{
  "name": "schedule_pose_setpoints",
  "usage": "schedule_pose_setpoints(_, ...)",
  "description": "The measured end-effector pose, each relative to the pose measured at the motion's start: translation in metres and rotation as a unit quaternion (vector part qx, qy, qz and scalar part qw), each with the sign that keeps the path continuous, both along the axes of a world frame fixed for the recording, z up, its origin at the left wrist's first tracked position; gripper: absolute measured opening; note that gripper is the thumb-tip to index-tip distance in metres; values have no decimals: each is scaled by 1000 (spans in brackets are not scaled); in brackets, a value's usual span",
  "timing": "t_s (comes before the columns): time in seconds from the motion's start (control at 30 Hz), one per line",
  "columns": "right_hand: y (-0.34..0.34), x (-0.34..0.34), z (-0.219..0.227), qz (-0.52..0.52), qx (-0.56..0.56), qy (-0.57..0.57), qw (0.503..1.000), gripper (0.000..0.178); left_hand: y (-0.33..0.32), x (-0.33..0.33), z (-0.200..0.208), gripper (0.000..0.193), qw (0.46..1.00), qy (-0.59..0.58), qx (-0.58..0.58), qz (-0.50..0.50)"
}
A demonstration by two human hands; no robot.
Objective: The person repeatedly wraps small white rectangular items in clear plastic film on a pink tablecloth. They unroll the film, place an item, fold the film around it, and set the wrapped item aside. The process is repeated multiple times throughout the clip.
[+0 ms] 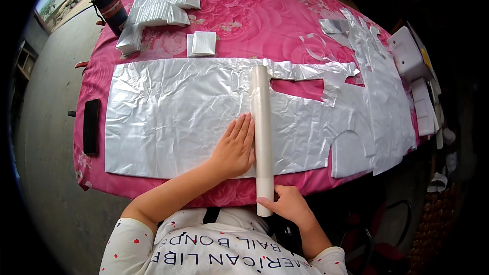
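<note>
- Right hand (290, 204) clasps the near end of the white roll (262, 137), thumb on top, fingers partly hidden.
- Left hand (235, 146) lies flat beside the roll on plastic sheets (158, 117), grasping nothing.
- Ahead of the right hand, the roll crosses the sheets; likely stiff, smooth, best held by its ends.
- The sheets look soft, slippery.

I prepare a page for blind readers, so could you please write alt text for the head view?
A person's left hand lies flat on silvery plastic beside a pale roll, while the right hand holds the roll's near end. The plastic is spread over a pink floral tablecloth, with folded packets and a dark bottle beyond, to the left.
</note>
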State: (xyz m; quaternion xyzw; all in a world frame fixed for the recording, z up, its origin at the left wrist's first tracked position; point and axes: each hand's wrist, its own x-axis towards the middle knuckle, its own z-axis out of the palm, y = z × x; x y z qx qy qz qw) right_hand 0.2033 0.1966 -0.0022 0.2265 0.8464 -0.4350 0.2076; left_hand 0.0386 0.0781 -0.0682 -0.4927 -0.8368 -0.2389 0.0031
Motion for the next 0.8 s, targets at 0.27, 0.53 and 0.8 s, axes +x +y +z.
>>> schedule_pose_setpoints(0.27, 62, -120, -3, -36, -101, 95, 990, 44, 1, 1, 0, 60, 999, 28, -21, 2)
schedule_pose_setpoints(0.53, 94, -237, -52, -335, -550, 185, 742, 32, 3, 1, 1, 59, 999, 44, -26, 1)
schedule_pose_setpoints(0.8, 194, -239, -20, -356, -633, 437, 530, 23, 2, 2, 0, 60, 999, 38, -27, 12)
